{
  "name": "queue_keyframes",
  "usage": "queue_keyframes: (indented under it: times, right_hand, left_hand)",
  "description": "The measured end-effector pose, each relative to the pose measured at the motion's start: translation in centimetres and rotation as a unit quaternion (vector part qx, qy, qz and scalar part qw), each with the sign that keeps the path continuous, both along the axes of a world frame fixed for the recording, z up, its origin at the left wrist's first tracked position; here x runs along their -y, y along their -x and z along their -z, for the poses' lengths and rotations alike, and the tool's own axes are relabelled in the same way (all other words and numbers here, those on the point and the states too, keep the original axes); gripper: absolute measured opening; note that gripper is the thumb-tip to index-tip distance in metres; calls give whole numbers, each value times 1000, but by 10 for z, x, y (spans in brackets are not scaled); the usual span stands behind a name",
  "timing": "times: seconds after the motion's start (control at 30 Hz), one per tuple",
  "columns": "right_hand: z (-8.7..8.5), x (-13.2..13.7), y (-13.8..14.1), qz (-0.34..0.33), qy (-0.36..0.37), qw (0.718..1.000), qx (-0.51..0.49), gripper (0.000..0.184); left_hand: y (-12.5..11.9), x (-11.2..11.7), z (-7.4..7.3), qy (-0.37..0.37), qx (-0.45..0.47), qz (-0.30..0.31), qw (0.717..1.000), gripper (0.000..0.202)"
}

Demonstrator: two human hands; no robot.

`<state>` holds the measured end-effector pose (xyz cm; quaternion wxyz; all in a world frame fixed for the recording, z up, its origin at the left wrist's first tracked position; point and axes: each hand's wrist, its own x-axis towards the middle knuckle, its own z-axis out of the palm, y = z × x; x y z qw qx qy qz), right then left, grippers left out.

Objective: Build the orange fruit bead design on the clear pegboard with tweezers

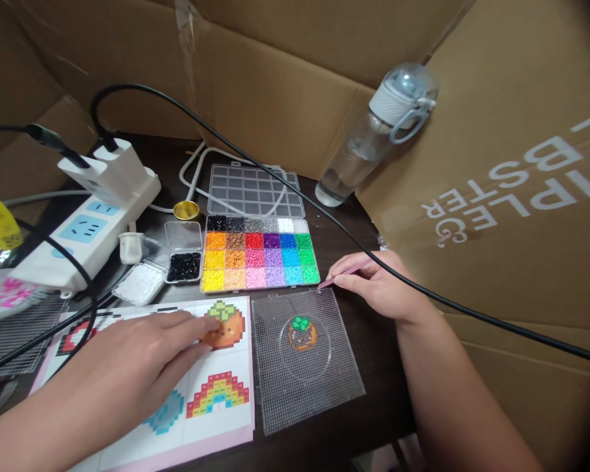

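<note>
My left hand [142,354] rests on a printed pattern sheet [128,452], fingers stretched out and holding nothing. Its fingertips touch the pixel picture of an orange fruit with green leaves [229,328]. Pink tweezers [347,270] are gripped in my right hand [381,285], their tip just above the top edge of a clear pegboard [275,393]. On that board, beads form a small orange fruit [303,335] with green leaves on top, brown and pale beads inside it. Behind the board lies a compartment box of colourful beads [263,252], its transparent lid [255,190] folded back.
Small boxes of black beads [184,267] and white beads [138,283] stand left of the bead box. A power strip [86,226] sits further left. A black cable [295,187] crosses the view. A water bottle [358,144] leans by the cardboard wall [275,85].
</note>
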<state>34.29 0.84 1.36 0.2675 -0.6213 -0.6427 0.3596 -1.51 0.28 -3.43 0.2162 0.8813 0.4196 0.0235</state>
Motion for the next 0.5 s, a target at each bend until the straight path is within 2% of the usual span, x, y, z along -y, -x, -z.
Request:
queue_keyframes:
  times: [0.5]
  right_hand:
    - [0,0,-5,-19,-14,999,-26,9]
  left_hand:
    - [4,0,4,-7,-5,8,1000,38]
